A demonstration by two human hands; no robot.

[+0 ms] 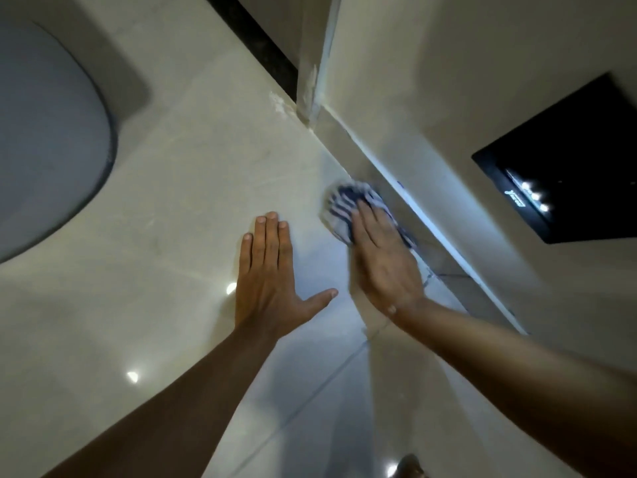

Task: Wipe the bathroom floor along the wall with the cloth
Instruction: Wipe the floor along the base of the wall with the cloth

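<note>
A blue and white striped cloth lies bunched on the pale glossy floor tiles, right beside the base of the wall. My right hand presses flat on the near part of the cloth, fingers together and pointing away from me. The cloth looks blurred. My left hand rests flat on the bare tile a short way left of the cloth, fingers straight, thumb spread out toward the right hand, holding nothing.
A grey rounded toilet lid fills the left side. A white door frame post meets the floor ahead, with a dark threshold strip beside it. A black glossy panel is set in the wall at right.
</note>
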